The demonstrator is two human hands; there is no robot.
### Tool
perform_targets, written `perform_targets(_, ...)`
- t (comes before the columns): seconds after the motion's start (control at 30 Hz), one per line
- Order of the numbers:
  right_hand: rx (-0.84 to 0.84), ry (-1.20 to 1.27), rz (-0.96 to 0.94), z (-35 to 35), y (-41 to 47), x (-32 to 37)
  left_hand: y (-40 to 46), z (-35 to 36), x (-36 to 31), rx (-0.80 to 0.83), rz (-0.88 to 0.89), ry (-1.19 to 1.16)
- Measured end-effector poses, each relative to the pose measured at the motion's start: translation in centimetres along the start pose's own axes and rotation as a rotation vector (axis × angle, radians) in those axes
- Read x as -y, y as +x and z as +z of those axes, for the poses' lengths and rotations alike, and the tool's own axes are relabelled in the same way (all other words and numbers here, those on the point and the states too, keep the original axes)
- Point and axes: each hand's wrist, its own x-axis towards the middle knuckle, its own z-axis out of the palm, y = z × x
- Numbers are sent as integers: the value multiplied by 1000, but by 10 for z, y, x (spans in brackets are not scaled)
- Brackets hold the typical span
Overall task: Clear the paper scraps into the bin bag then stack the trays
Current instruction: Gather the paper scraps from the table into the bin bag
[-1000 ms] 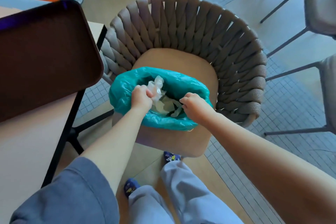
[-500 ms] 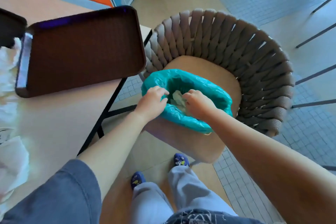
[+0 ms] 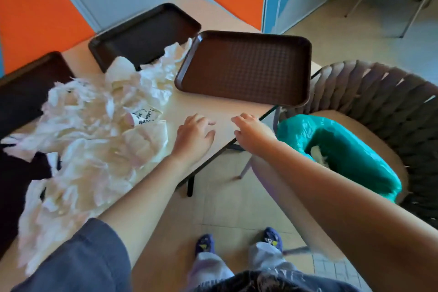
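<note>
Both hands have left the crinkly teal plastic bin bag (image 3: 341, 149) at right and now hover over the pale wooden table (image 3: 213, 106), fingers loosely spread, holding nothing: left hand (image 3: 194, 136), right hand (image 3: 251, 129). Some scraps show inside the bag, which sits on a woven rope chair (image 3: 379, 92). Most work seems left: a big heap of soft, torn white paper scraps (image 3: 90, 140) fills the left. Three or so rigid brown textured plastic trays lie unstacked, nearest tray (image 3: 244, 66) upper centre.
</note>
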Motion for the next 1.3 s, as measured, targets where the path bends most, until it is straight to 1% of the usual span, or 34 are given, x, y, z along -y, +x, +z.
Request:
perform_targets(0.2,72,81,-116,33,16,88,-34,-47,76,-119,-98,6)
perform_targets(0.33,130,34,-214,57,20,140,-45,-74,124,-151,-163,12)
perform_targets(0.47,214,-79,-302,78,25,177,-41,-92,160,-84,-157,87)
perform_targets(0.6,245,-151,-284,94,31,195,-21,-103,185,38,-69,129)
perform_targets(0.7,188,-144,-247,100,34,201,-2,-109,197,117,27,207)
perform_targets(0.8,126,-141,-230,104,34,200,10,-105,202,165,73,325)
perform_targets(0.9,55,-90,-236,106,30,192,12,-94,200,119,60,451)
perform_targets(0.97,13,-83,-229,107,25,182,13,-88,200,83,70,495)
perform_targets(1.03,-44,-80,-217,105,20,171,14,-84,198,75,95,493)
perform_targets(1.17,-212,-97,-217,94,10,154,14,-81,192,46,177,525)
perform_targets(1.3,-317,-145,-175,75,7,140,14,-79,185,37,220,521)
